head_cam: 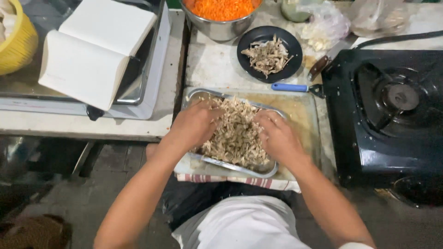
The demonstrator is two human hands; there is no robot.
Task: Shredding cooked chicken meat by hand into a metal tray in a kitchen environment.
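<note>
Nearest, the left hand point(196, 123) and right hand point(277, 137) are both sunk in a heap of shredded meat point(237, 133) lying in a metal tray point(240, 168) on a wooden board point(302, 110); the fingers curl loosely into the shreds, though how firmly they grip cannot be told; the step looks like pulling the meat apart by hand, and further work calls for fine pinching. Beyond lie a blue-handled knife point(288, 87), a black plate point(249, 46) of scraps, and a steel bowl point(221, 28) of orange shreds; a black stove point(387, 110) stands right.
</note>
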